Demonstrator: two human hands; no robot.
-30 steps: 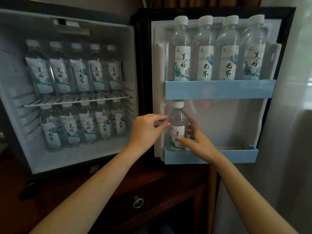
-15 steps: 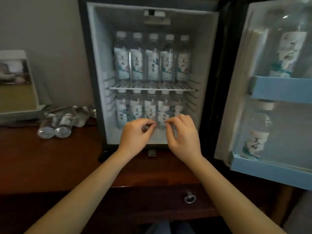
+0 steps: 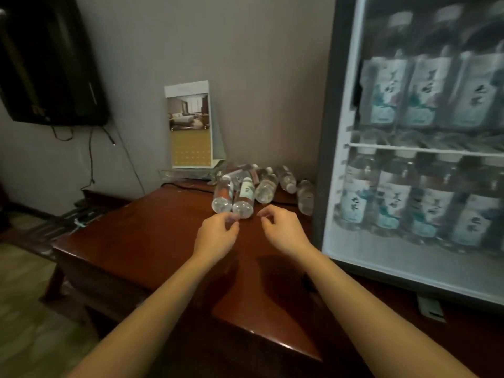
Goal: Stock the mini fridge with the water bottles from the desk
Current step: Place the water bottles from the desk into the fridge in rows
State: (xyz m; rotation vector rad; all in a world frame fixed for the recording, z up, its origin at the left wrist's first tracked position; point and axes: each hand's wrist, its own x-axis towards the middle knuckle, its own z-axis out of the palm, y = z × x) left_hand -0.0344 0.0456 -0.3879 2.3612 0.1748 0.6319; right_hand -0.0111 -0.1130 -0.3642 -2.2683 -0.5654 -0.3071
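Several water bottles [image 3: 246,193] lie on the counter [image 3: 150,236], bases toward the person, just beyond the left grip [image 3: 218,236]; it and the right grip [image 3: 283,230] are loosely curled, empty.

A mini fridge [image 3: 326,132] is set on the right side of a desk [image 3: 152,241], with a wire shelf [image 3: 409,150] fitted across its inside; one row of upright bottles [image 3: 425,91] is stood on the shelf and a second row [image 3: 392,203] on the floor beneath it. A cluster of loose bottles [image 3: 246,193] is laid on the back of the desk, just left of the fridge, with a card stand [image 3: 189,126] propped behind it against the wall. A television [image 3: 49,64] is mounted on the wall at far left. The left hand [image 3: 218,236] and right hand [image 3: 283,230] are held side by side over the desk, just before the cluster.
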